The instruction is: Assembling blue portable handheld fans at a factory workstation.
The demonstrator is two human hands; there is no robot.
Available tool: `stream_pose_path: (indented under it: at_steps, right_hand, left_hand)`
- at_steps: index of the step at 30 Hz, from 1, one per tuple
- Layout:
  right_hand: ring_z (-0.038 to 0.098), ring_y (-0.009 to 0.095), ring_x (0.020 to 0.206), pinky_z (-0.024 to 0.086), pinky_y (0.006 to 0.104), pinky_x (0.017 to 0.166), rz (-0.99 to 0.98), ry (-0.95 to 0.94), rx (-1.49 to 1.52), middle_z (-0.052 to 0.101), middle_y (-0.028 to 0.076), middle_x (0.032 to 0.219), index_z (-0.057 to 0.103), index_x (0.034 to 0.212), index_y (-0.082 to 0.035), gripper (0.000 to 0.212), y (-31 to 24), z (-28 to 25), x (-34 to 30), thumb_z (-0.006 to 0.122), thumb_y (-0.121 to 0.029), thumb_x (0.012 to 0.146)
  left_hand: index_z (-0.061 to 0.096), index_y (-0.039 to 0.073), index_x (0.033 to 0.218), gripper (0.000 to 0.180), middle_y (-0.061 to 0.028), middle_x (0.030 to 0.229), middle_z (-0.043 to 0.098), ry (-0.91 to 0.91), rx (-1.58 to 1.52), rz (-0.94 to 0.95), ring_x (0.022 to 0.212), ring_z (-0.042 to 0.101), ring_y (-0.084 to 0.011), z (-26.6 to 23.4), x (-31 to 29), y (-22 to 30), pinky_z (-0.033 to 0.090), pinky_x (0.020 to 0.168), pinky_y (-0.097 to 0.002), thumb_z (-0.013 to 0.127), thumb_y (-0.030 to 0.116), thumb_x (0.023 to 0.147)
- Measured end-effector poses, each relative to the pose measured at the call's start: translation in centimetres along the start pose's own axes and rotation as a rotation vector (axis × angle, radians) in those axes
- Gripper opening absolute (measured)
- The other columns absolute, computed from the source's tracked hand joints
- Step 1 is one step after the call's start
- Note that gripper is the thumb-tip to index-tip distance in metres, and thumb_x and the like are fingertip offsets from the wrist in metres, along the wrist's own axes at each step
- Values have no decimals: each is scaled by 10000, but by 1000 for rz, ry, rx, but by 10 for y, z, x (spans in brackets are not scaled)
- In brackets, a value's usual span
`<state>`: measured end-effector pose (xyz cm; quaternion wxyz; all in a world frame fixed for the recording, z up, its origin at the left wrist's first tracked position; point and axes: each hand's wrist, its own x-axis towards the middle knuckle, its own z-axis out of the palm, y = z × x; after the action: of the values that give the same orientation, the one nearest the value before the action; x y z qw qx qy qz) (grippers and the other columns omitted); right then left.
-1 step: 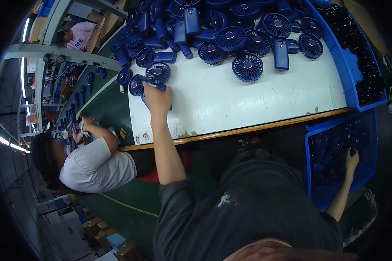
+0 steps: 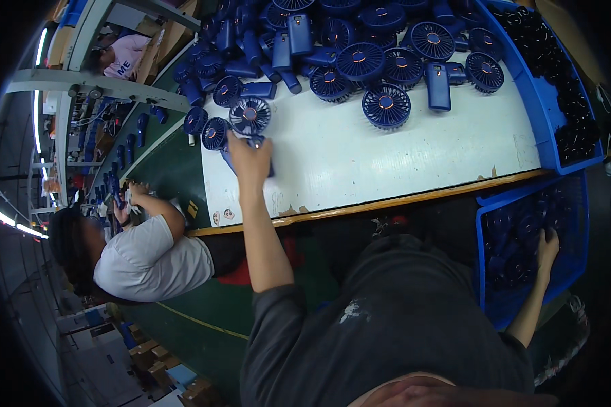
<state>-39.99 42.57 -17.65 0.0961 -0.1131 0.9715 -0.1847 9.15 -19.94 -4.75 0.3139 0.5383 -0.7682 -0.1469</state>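
The left hand (image 2: 253, 163), left of centre in the frame, is clamped on the handle of a blue handheld fan (image 2: 250, 115) at the white bench (image 2: 387, 156). More handheld fans (image 2: 360, 62) crowd the upper middle. Lower right, the right hand (image 2: 548, 249) is inside a blue crate (image 2: 506, 306) among dark blue pieces (image 2: 512, 237); its grip I cannot tell.
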Motion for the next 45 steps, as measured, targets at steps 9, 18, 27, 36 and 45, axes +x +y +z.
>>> stream_pose_path:
  at_steps: [9,18,27,36,45]
  right_hand:
    - [635,221,1052,502,353,917,-605,-819,926,645,165,1159,505,1340,-1,568,-340,35,-174,726,-161,842]
    - [646,440,844,538,466,734,-1270,-448,143,633,284,948,576,1015,70,472,-396,-9,-150,578,-395,932]
    - [669,393,980,545,469,848,-500,169,-382,687,236,1008,687,983,3,202,-330,-94,167,598,-115,844]
    - [690,364,959,564,441,807,-375,192,-329,681,252,1030,630,1117,24,298,-283,-83,241,571,-31,830]
    - [630,116,876,521,258,783,-738,-916,1020,624,64,1015,603,1228,-12,370,-389,-31,-105,608,32,861]
  left_hand:
    - [418,10,1348,595,-126,1228,558,-230,-1540,-325,1118,588,-242,53,-176,180,494,969,-407,693,311,914]
    - [373,-50,1415,855,-277,1429,421,-1077,-1966,-550,1392,326,-432,63,-167,202,210,1184,-519,467,642,922]
    - [555,-2,1097,332,-142,943,573,-1043,-1864,-355,948,597,-300,40,-166,184,596,750,-461,687,-36,795]
    - [544,-23,1036,257,-136,912,573,-893,-1517,-425,858,613,-248,36,-165,182,612,572,-353,662,-27,808]
    - [442,-87,1293,483,-194,1134,585,-739,-1512,-485,888,641,-213,54,-158,221,604,586,-301,657,50,882]
